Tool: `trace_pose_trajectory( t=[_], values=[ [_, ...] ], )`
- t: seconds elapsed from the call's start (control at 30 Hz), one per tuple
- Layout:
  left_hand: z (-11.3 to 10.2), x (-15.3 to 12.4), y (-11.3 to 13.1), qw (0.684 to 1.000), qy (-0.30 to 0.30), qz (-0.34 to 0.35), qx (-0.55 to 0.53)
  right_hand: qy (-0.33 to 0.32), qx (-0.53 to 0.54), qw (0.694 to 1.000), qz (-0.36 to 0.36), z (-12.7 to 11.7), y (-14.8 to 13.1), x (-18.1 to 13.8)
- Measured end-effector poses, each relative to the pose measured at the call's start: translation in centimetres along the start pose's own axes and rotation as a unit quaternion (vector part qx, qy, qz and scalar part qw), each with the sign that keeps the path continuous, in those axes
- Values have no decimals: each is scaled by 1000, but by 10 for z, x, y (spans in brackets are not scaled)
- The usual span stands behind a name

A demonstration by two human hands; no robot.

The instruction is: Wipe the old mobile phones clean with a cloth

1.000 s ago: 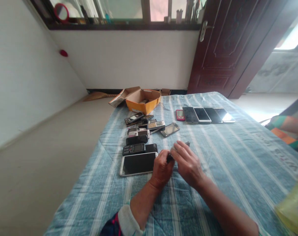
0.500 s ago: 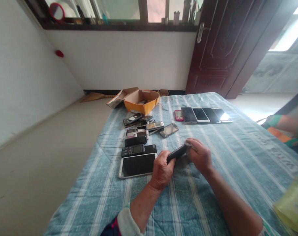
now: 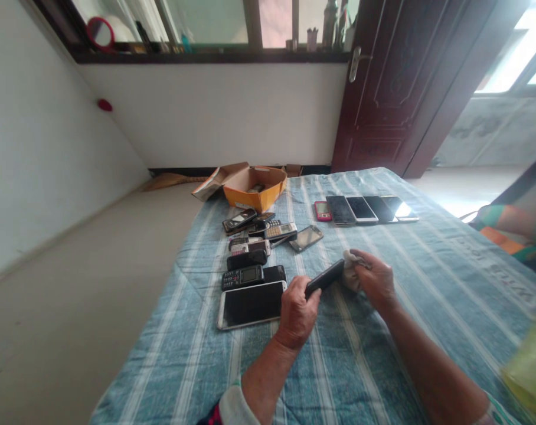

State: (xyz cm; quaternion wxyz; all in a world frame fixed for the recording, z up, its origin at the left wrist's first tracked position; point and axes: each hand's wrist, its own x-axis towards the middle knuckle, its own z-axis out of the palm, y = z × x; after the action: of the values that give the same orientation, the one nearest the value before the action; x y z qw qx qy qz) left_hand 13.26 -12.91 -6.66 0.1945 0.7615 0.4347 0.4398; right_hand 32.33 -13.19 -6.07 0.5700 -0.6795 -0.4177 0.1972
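My left hand (image 3: 298, 311) is closed around one end of a dark mobile phone (image 3: 325, 278), which it holds tilted above the cloth-covered table. A crumpled pale cloth (image 3: 352, 270) is pinched in my right hand (image 3: 376, 280), close by the phone's far end; I cannot tell whether they touch. Just left of my left hand lies a large white-framed phone (image 3: 252, 305), its dark screen up. Behind it are a black keypad phone (image 3: 242, 277) and a black phone (image 3: 247, 259). A grey touchscreen phone (image 3: 307, 238) lies farther back.
An open orange box (image 3: 261, 195) stands at the table's far edge, near a heap of old phones (image 3: 241, 219). Several smartphones (image 3: 362, 209) lie in a row at the back right, beside a small pink phone (image 3: 323, 211). A yellowish container (image 3: 531, 366) is at the right edge.
My right hand, with the cloth, has moved a little right along the phone's far end, and more of the cloth shows. My left hand still holds the phone. The view has shifted slightly.
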Motion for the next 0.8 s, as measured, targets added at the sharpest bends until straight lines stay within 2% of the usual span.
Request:
trace_pose_trajectory(
  t=[0.1, 0.17, 0.8],
  values=[
    [-1, 0, 0, 1000, 0, -2, 0, -61, 6, 998, -9, 2, -2, -3],
    [-1, -1, 0, 1000, -2, -2, -1, -79, 6, 997, -5, 4, -3, -4],
    [-8, 3, -1, 1000, -5, 30, 8, -63, 6, 998, -24, 9, -2, -8]
  ],
)
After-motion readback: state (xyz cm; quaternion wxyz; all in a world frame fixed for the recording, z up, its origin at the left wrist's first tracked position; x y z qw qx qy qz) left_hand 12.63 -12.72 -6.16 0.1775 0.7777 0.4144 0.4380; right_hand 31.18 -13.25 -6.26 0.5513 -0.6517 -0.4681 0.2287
